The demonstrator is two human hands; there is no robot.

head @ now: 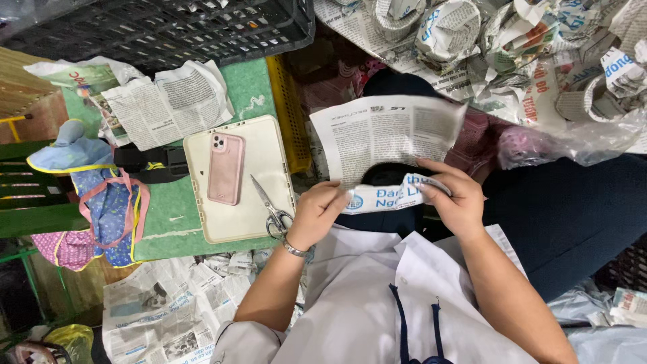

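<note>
A sheet of newspaper is held up over my lap, its lower edge folded back into a strip. My left hand pinches the strip's left end, fingers closed on the paper. My right hand grips the strip's right end, thumb and fingers pressed on the fold. A silver bracelet sits on my left wrist. A pair of scissors lies just left of my left hand on a cream tablet case, beside a pink phone.
Several folded newspaper cups lie on newspaper at the top right. A black plastic crate stands at the top left, a yellow crate edge beside the green table. Loose newspaper sheets and patterned cloth sit at left.
</note>
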